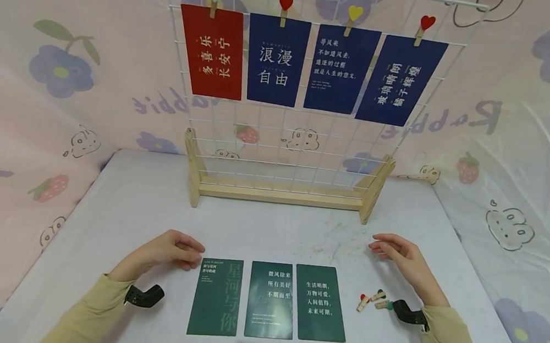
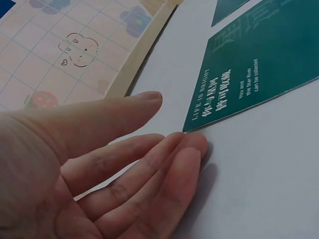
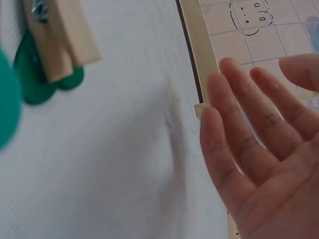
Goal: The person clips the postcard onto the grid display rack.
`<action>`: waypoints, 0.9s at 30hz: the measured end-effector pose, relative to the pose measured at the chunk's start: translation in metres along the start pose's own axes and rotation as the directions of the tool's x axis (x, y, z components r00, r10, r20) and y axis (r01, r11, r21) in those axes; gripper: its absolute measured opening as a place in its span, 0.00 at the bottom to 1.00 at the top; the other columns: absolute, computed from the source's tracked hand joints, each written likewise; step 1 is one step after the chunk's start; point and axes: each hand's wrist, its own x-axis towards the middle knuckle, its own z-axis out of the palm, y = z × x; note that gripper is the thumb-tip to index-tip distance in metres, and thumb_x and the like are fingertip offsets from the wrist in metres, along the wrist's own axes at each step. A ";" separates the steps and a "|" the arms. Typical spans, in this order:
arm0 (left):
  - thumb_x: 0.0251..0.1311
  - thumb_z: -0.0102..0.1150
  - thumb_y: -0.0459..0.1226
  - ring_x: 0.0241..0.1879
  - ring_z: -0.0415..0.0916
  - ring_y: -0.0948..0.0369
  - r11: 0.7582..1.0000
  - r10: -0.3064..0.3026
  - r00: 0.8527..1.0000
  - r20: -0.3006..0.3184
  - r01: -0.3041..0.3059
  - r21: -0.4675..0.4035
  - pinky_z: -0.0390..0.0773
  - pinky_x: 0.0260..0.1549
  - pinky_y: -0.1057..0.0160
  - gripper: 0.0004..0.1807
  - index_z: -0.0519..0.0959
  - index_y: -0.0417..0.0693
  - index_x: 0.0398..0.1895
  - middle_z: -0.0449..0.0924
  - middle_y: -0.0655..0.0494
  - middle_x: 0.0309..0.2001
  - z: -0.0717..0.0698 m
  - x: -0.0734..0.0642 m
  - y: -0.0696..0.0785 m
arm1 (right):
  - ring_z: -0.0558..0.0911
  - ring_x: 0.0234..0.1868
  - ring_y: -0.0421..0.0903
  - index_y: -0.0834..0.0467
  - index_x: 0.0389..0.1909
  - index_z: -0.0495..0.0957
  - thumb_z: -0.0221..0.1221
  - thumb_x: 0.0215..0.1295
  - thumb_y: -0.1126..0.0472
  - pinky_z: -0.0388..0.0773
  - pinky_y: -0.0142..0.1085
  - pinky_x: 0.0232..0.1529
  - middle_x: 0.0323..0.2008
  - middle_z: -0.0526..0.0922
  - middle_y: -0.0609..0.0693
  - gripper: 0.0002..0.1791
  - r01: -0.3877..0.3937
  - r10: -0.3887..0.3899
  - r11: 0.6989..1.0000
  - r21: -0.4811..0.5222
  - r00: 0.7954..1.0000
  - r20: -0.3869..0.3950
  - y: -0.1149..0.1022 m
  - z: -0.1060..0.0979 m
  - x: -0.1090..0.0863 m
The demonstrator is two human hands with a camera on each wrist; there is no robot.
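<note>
My left hand is at the top left corner of the leftmost green card, fingers loosely bent and holding nothing. In the left wrist view its fingertips lie right by that card's corner. A second green card and a third green card lie in a row to its right. Over the table on the right side, my right hand is relaxed with nothing in it. Several small wooden clothespins with coloured ends lie below it; one clothespin shows up close in the right wrist view.
At the back stands a white wire grid in a wooden base. Heart-topped clothespins hold a red card and three blue cards on it. Patterned cloth hangs behind and at both sides of the white table.
</note>
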 end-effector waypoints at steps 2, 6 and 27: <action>0.59 0.64 0.33 0.32 0.82 0.55 1.000 -0.002 1.000 0.006 0.002 -0.013 0.84 0.34 0.60 0.20 0.75 0.26 0.51 0.83 0.42 0.36 0.002 0.001 -0.001 | 0.82 0.45 0.54 0.74 0.58 0.68 0.49 0.74 0.61 0.81 0.36 0.44 0.46 0.80 0.65 0.21 -0.009 0.009 1.000 -0.001 1.000 0.001 0.000 0.001 -0.001; 0.57 0.65 0.30 0.31 0.82 0.57 0.999 0.002 1.000 -0.008 -0.003 -0.036 0.84 0.32 0.61 0.20 0.75 0.25 0.49 0.83 0.43 0.35 0.006 0.002 -0.003 | 0.82 0.45 0.52 0.75 0.58 0.68 0.50 0.74 0.61 0.81 0.36 0.44 0.45 0.81 0.64 0.21 -0.017 0.017 1.000 -0.001 1.000 0.000 0.000 0.002 -0.002; 0.45 0.74 0.30 0.22 0.79 0.59 0.994 -0.047 0.966 -0.253 0.070 0.080 0.81 0.23 0.62 0.13 0.81 0.32 0.34 0.82 0.48 0.24 0.026 0.008 -0.001 | 0.81 0.47 0.52 0.74 0.58 0.68 0.49 0.74 0.62 0.79 0.34 0.46 0.47 0.78 0.70 0.20 0.017 -0.019 1.000 0.026 0.998 0.059 -0.002 0.004 -0.006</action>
